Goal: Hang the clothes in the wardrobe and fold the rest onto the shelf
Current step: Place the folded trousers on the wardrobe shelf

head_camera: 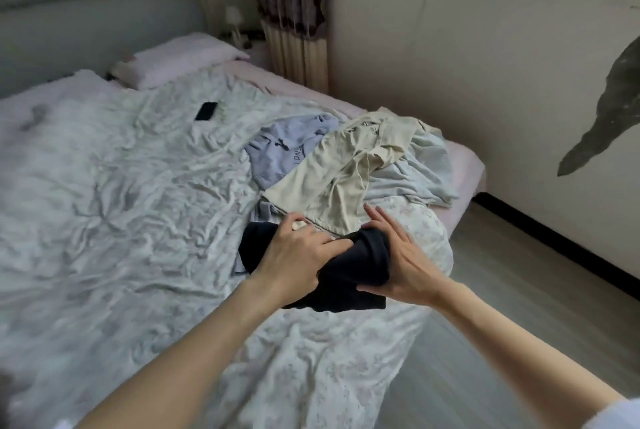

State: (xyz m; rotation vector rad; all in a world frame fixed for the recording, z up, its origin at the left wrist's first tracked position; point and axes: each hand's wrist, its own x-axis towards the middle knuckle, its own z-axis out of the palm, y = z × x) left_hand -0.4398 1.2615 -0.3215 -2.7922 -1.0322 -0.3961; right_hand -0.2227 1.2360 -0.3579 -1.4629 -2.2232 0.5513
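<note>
A wide bed (104, 193) fills the room's left side, covered by a wrinkled pale floral sheet, with a padded headboard (86, 6) behind and a scuffed, peeling wall (485, 82) to the right above grey plank floor (519, 290). A striped curtain (294, 13) hangs in the corner. A pink pillow (183, 60) lies at the head. Near the bed's right edge lie a cream garment (339, 179) and a blue sweatshirt (287, 151). A dark phone (206, 111) rests on the sheet. Above the bed's near corner, the left hand (298, 255) grips a black garment (346, 273); the right hand (398, 255) presses its side, fingers straight.

Bunched black garment (341, 274) above bed
</note>
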